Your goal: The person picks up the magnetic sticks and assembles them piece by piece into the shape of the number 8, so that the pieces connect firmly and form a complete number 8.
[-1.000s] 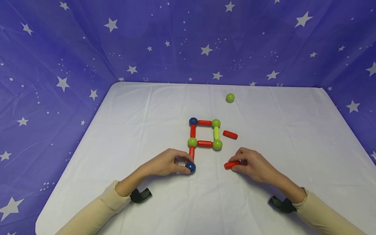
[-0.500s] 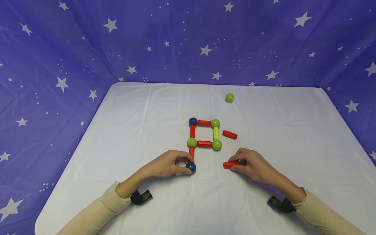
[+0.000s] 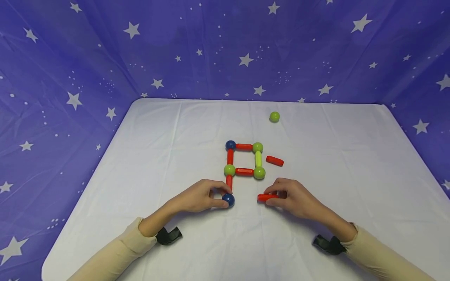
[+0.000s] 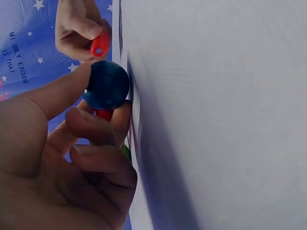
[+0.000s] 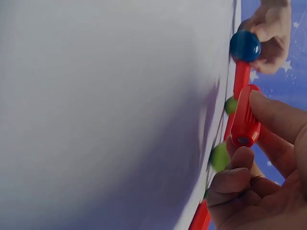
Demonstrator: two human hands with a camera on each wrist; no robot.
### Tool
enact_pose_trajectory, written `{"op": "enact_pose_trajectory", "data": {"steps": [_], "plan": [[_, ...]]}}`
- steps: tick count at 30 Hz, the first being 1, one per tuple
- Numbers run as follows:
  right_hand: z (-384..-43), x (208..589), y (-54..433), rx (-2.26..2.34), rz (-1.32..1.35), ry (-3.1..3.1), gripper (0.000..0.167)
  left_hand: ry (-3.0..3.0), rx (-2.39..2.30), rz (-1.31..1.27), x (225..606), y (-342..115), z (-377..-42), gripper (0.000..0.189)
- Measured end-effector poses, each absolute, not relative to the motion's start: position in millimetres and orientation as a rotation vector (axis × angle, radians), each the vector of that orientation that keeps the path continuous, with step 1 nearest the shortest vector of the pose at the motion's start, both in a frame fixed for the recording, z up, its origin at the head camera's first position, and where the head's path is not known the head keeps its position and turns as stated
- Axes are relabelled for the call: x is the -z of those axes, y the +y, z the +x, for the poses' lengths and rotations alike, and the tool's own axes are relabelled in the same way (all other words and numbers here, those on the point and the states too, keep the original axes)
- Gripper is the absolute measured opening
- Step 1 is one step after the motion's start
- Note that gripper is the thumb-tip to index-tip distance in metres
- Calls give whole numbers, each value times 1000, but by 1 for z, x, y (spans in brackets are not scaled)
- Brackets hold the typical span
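Note:
My left hand [image 3: 204, 196] pinches a blue ball [image 3: 228, 200] between thumb and fingers. The ball sits at the near end of a red rod [image 3: 229, 182] that runs down from a green ball [image 3: 229, 170]. That green ball is one corner of a square of balls and rods, with a blue ball [image 3: 230, 145] at its far left corner and a lime rod [image 3: 258, 159] on its right side. To the right, my right hand [image 3: 295, 198] pinches another red rod [image 3: 266, 198], lying crosswise and pointing at the held ball with a gap between. Its end face shows in the right wrist view.
A loose red rod [image 3: 275, 160] lies just right of the square. Farther back is a single green ball [image 3: 274, 116]. White cloth [image 3: 168, 132] covers the table, and a purple star-patterned curtain [image 3: 197, 74] stands behind and beside it.
My right hand has moved left with its red rod, narrowing the gap to the blue ball. My left hand and the square have stayed in place.

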State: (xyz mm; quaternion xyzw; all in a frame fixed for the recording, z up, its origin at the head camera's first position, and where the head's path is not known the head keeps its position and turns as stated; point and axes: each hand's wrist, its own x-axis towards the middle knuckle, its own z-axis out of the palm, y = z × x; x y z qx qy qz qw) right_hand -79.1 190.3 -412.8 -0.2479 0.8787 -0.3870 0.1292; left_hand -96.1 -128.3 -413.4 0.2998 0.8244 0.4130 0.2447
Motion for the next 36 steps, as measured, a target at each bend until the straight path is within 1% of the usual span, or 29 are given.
{"op": "enact_pose_trajectory", "data": {"steps": [8,15,23,36], "plan": [[-80,412,164,1166,-779,2497,19,2252,-1137,813,413,-129,-95,27],[-81,415,148,1108,-823,2511,20,2268,-1142,817,413,-129,-94,26],[-84,416,139,1127,-870,2522,17,2286,-1137,808,411,-129,-94,25],[-81,417,131,1111,-849,2522,20,2285,-1151,813,412,-129,-94,24]]}}
